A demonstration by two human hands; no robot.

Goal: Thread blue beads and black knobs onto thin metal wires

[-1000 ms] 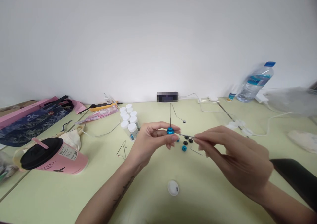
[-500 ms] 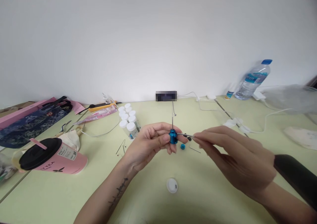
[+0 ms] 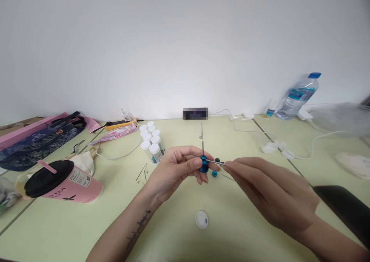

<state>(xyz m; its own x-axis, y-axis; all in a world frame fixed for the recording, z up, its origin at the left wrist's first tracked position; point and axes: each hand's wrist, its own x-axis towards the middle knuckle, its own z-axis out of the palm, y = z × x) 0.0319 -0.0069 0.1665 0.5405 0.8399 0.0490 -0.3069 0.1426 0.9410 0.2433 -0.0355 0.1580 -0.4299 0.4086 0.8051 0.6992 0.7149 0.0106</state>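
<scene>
My left hand (image 3: pixel 177 169) is closed, with thumb and fingers pinching a small blue metal part (image 3: pixel 204 164). A thin metal rod (image 3: pixel 202 143) stands upright out of the top of that part. My right hand (image 3: pixel 273 188) pinches a slim metal hex key (image 3: pixel 214 162), which lies almost level with its tip against the blue part's side; whether it sits in a hole is too small to tell. Behind and below my hands lie a smaller blue piece (image 3: pixel 214 173), some small black pieces (image 3: pixel 217 160) and a thin metal rod (image 3: pixel 230 178), partly hidden by my right fingers.
Several white-capped clear vials (image 3: pixel 155 149) stand left of my hands, near bent thin wires (image 3: pixel 142 174). A white round lid (image 3: pixel 201 219) lies in front. A pink cup (image 3: pixel 72 183) is at left, a water bottle (image 3: pixel 299 96) at back right, a black object (image 3: pixel 341 206) by my right wrist.
The blue part and its rod have turned a little in my left fingers. My right hand has shifted slightly, and the hex key slants a bit more downward to the right.
</scene>
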